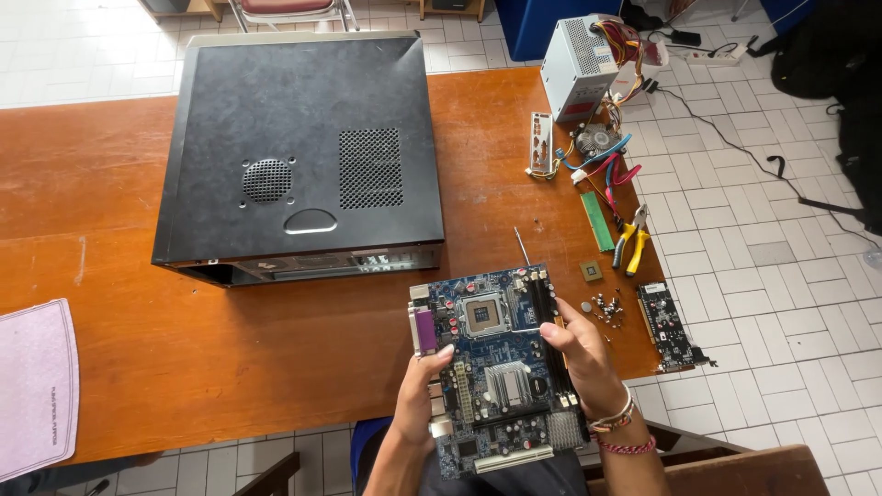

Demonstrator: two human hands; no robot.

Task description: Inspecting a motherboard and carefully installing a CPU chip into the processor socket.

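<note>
Motherboard [491, 367] in both hands' closed grip, left hand [424, 390] and right hand [579, 354] at its edges.

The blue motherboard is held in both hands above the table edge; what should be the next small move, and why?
Probably lower the blue motherboard flat onto the bare orange-brown wooden table in front of the black computer case. The left hand and right hand grip only its edges, and it hangs partly past the table edge, with loose screws lying to its right.
</note>
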